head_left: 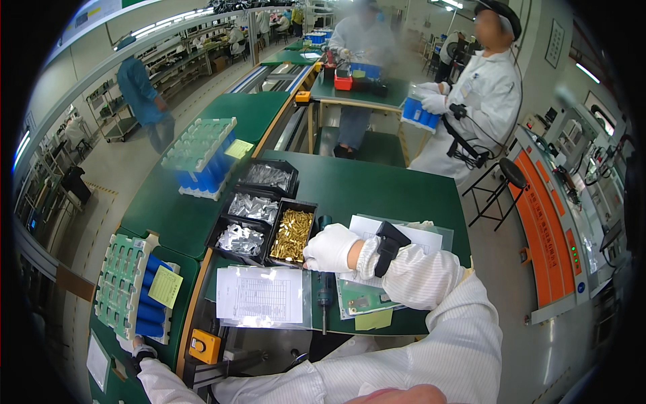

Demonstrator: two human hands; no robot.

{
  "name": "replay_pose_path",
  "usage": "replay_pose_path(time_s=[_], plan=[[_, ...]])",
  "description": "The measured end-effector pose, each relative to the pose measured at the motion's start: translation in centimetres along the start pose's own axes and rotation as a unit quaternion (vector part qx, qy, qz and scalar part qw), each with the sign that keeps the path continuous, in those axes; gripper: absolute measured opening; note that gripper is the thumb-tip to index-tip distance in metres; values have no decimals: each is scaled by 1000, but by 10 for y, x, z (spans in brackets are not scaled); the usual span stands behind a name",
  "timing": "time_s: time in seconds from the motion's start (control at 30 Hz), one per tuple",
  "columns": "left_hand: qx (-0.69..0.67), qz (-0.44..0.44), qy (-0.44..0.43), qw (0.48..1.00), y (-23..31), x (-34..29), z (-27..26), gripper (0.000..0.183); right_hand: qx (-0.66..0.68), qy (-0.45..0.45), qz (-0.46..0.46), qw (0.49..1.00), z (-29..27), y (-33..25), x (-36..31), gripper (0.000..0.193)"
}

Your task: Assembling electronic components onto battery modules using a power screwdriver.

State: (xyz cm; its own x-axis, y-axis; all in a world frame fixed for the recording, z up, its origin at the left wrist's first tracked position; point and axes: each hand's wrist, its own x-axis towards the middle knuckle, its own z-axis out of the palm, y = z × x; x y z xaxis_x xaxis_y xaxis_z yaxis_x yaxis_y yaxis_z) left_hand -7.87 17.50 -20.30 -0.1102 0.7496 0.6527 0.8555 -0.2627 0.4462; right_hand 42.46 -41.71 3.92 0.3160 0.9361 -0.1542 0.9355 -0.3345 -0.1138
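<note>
My right hand (331, 248), in a white glove, is closed at the right edge of a black bin of small brass-coloured fasteners (292, 234). Whatever it may pinch is hidden. Beneath it, an electric screwdriver (326, 293) lies with its bit toward me, its middle covered by the hand. At the lower left, my left hand (134, 346) reaches the near end of a battery pack (128, 289) of blue cylinders in a pale plastic holder. Its fingers are mostly out of sight, so I cannot tell their grip. A yellow-green note (165, 287) rests on the pack's side.
Black bins of silvery metal pieces (240, 240) adjoin the brass one. Printed sheets (260, 296) and a green board (356, 296) lie on the green table. Another blue battery pack (202, 158) stands farther back. An orange button box (204, 346) sits nearby. A co-worker (481, 87) carries blue cells.
</note>
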Motion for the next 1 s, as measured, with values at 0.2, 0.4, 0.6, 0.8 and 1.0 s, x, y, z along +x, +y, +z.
replay_pose_path(time_s=[0.2,0.4,0.6,0.8,1.0], plan=[[11,-39,-83,996,29,-14,-6,26,5,-6,3,1000,5,4,0,30],[19,-44,-86,995,39,-9,-27,28,5,1,1,1000,4,2,1,31],[27,-47,-85,995,32,-8,-24,31,4,4,-5,1000,6,3,2,31],[20,-44,-104,993,12,-5,-11,36,6,-2,-1,1000,5,4,2,31],[22,-59,-132,989,7,5,-2,42,9,2,3,1000,4,5,-3,31]])
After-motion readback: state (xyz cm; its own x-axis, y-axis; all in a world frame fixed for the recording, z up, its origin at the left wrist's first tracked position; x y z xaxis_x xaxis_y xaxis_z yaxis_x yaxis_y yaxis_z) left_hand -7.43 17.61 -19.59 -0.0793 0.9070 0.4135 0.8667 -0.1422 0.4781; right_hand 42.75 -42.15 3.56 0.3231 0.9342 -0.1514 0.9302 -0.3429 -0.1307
